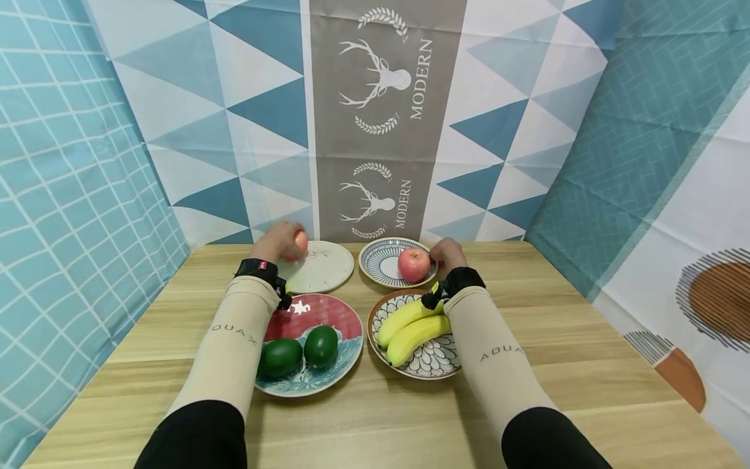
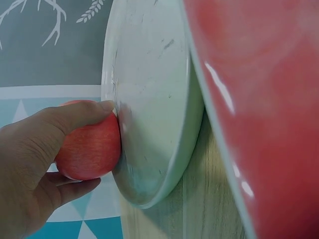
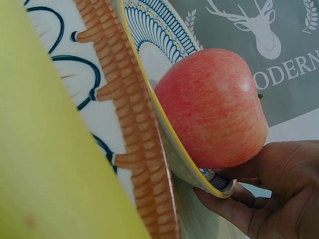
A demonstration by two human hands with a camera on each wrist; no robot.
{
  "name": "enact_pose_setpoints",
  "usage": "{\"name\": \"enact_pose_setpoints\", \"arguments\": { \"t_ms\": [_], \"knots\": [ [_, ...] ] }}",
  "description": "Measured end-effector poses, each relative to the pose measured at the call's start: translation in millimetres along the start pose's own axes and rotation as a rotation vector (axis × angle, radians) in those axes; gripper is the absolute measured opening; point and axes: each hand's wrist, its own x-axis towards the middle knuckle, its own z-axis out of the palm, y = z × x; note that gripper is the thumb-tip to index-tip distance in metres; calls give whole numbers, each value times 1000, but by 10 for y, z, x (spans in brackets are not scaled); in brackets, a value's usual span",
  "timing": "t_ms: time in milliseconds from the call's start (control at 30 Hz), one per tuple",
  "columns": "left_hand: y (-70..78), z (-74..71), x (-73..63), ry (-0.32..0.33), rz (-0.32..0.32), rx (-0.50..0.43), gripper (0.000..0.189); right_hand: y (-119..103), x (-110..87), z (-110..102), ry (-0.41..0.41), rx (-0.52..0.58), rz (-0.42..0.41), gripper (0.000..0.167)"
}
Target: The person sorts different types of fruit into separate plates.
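My left hand [image 1: 277,241] grips a red apple [image 2: 92,149] at the far left edge of the off-white oval plate [image 1: 329,270]. In the left wrist view the thumb lies over the apple's top and fingers curl beneath it. My right hand [image 1: 448,253] is at the right edge of a blue-patterned plate [image 1: 375,257], its fingers on both sides of the rim in the right wrist view. A second apple [image 3: 214,109] sits in that plate, close against the right hand. Part of the right hand's contact is hidden behind the apple.
Nearer, a red and blue plate [image 1: 346,312] bears two dark green avocado-like fruits [image 1: 321,346]. Beside it, a brown-rimmed plate [image 1: 433,365] holds two bananas [image 1: 417,337], partly under my right forearm. Patterned cloth [image 1: 263,124] hangs behind the wooden table [image 1: 363,423].
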Motion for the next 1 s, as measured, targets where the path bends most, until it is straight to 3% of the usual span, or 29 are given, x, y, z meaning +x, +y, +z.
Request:
{"name": "enact_pose_setpoints", "arguments": {
  "t_ms": [300,600,767,1000],
  "knots": [
    [132,-65,-87,16,51,21,61,3,-9,-10,-1,5,-22,17],
    [284,-100,29,47,102,46,56,4,47,-16,3,-26,-31,18],
    [429,-134,37,33,113,66,56,7,44,-6,1,38,-2,14],
    [624,-58,113,22,118,80,51,27,22,21,8,22,-15,16]
  ]
}}
